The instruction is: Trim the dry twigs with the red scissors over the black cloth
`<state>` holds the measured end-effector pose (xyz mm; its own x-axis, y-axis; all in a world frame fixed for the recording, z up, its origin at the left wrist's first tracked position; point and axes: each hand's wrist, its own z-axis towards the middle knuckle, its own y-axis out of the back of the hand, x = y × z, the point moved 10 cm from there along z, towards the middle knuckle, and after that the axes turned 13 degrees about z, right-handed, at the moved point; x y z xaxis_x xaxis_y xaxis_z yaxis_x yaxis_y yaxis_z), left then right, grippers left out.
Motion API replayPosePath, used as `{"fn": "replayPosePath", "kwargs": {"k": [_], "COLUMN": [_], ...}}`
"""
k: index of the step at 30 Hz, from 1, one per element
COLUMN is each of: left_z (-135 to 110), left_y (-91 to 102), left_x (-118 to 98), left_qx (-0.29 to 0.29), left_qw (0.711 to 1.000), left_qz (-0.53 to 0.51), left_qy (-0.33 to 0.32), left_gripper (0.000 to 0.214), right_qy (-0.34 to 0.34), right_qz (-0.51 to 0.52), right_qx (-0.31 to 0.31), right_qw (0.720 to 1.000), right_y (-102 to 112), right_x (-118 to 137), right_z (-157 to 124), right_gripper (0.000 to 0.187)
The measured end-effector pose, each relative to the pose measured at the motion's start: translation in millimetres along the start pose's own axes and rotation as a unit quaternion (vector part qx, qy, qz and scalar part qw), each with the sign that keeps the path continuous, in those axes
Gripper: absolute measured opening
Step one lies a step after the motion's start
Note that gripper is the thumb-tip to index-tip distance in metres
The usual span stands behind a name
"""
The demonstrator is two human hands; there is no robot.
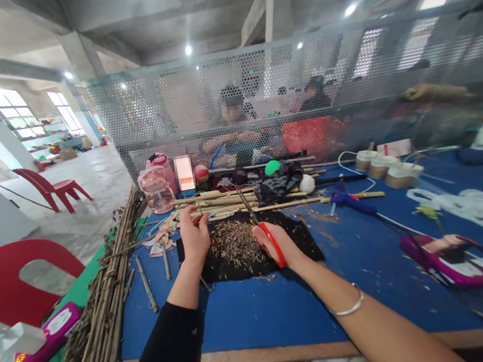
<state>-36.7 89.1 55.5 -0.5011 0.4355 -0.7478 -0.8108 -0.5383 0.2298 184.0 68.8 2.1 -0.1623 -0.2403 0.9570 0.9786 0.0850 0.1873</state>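
Scissors, red-handled w/ dark metal blades [278, 251], gripped in R hand [288, 243], tips up & away, above R side of heap of short brown stem bits [234, 239] on black cloth [301, 237], blue tabletop [262, 317]. L hand [194, 239] at heap's L edge, fingers bent toward thumb; can't tell what's pinched. Long brown stalk bundle [98, 329] far L.

Both hands [194, 236] [277, 243] reach forward, apart (fingers [188, 214] curled).

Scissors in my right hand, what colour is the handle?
The visible scissors handle is bright red; it shows in the head view, the only one here.
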Motion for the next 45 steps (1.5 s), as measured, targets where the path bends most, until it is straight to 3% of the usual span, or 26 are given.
{"fn": "replayPosePath", "kwargs": {"k": [2,4,6,9,12,15,18,23,31,45], "left_z": [-3.0,-13.0,-30.4,-53.0,-66.7,-75.0,-76.8,-76.1,-69.1,-72.9], "left_y": [-9.5,-34.0,-62.3,-84.5,-91.0,-94.1,-94.1,-92.2,-80.8,-86.6], "left_x": [15.6,25.4,23.4,4.3,-11.8,-17.9,-15.2,-13.4,-12.8,4.1], "left_qx": [0.012,0.083,0.179,0.261,0.302,0.331,0.325,0.327,0.299,0.278], "left_qw": [0.991,0.961,0.912,0.856,0.839,0.839,0.844,0.851,0.887,0.884], "left_qz": [-0.098,-0.19,-0.267,-0.336,-0.345,-0.329,-0.329,-0.315,-0.251,-0.246], "left_qy": [0.089,0.18,0.255,0.294,0.293,0.279,0.272,0.261,0.247,0.286], "left_gripper": [0.045,0.047,0.04,0.037,0.035,0.033,0.032,0.033,0.032,0.022], "right_qy": [0.031,0.044,0.029,-0.008,0.002,0.046,0.091,0.11,-0.004,-0.024], "right_qz": [-0.05,-0.085,-0.112,-0.171,-0.234,-0.274,-0.297,-0.331,-0.355,-0.398], "right_qx": [-0.011,-0.021,-0.024,-0.028,-0.039,-0.037,-0.026,-0.033,-0.01,-0.01], "right_qw": [0.998,0.995,0.993,0.985,0.971,0.96,0.95,0.937,0.935,0.917], "right_y": [3.0,5.6,7.3,10.3,12.1,7.8,0.8,-1.9,-0.7,3.4], "right_x": [5.6,8.6,7.0,4.4,13.6,27.4,37.7,44.9,23.6,10.6], "right_z": [1.1,1.6,2.0,1.8,0.7,-1.4,-4.3,-7.0,-4.5,1.5], "right_gripper": [0.048,0.046,0.042,0.035,0.038,0.042,0.046,0.05,0.046,0.049]}}
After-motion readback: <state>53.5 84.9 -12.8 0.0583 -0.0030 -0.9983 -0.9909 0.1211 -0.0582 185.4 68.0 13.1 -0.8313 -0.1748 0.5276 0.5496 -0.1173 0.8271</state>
